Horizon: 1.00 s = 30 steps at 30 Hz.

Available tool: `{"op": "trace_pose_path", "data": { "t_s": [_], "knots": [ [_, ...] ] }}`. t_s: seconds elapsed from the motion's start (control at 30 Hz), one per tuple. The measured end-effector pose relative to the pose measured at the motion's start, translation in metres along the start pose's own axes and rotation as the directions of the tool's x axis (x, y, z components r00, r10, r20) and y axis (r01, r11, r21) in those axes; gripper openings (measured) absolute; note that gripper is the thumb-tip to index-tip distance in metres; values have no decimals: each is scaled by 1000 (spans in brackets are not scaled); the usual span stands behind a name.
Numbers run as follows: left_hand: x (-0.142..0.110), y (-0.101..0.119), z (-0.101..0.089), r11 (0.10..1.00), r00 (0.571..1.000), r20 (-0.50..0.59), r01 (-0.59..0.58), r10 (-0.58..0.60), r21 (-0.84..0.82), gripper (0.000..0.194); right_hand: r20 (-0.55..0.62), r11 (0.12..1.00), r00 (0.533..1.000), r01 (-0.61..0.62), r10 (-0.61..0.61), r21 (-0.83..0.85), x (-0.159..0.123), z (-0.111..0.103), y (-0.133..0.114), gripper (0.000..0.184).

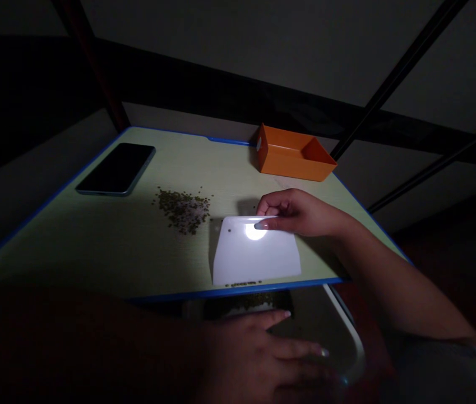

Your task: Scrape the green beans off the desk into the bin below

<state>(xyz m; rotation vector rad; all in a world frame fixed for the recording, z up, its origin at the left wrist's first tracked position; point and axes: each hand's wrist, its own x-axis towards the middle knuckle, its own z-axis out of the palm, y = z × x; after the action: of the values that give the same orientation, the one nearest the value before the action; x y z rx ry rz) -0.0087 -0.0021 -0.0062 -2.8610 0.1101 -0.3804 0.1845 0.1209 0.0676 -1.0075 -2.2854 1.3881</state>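
My right hand (292,210) pinches the upper edge of a white plastic scraper (257,255), thumb on the near face. The scraper stands tilted on the table near its front edge, and a thin row of small green beans (244,284) lies along its lower edge. My left hand (263,353) is below the table edge with fingers spread, holding nothing that I can see. Under that edge, partly behind my left hand, is a dark container (283,303) with beans and something white in it. A loose pile of green beans mixed with white grains (185,210) lies left of the scraper.
An orange open box (290,163) stands at the table's back right. A dark-screened phone (118,168) lies at the back left. The pale table (95,241) has a blue rim. Around it the room is dim, with a bright light spot on the scraper.
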Motion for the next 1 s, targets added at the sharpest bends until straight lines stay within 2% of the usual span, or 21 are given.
{"op": "trace_pose_path", "data": {
  "t_s": [0.23, 0.5, 0.67, 0.77, 0.83, 0.93, 1.0],
  "knots": [
    [1, 0, 3, 998, 997, -75, -8, 4, -62, 48, 39, 1000, 999, -1, 0, 22, 1, 1, -1, 32],
    [2, 0, 3, 1000, 1000, 1, 5, -5, -28, 48, 61, 999, 998, 26, -28, 27, -1, -1, 0, 30],
    [2, 2, 4, 999, 998, -59, 18, -21, -48, 46, 34, 998, 999, 25, -27, 49, -3, -5, 1, 30],
    [1, 2, 4, 999, 998, -60, 22, -25, -47, 46, -45, 996, 998, 35, -31, 83, -7, -14, 4, 34],
    [1, 2, 4, 999, 999, -42, 9, -10, -37, 47, -151, 995, 988, 58, -45, 85, -8, -23, 5, 37],
    [0, 1, 2, 1000, 1000, -9, 2, -2, -31, 47, -357, 996, 932, 84, -66, 35, -10, -39, 10, 40],
    [0, 0, 1, 1000, 1000, -5, -4, 4, -30, 47, -455, 997, 887, 81, -80, -17, -10, -49, 14, 40]
  ]
}}
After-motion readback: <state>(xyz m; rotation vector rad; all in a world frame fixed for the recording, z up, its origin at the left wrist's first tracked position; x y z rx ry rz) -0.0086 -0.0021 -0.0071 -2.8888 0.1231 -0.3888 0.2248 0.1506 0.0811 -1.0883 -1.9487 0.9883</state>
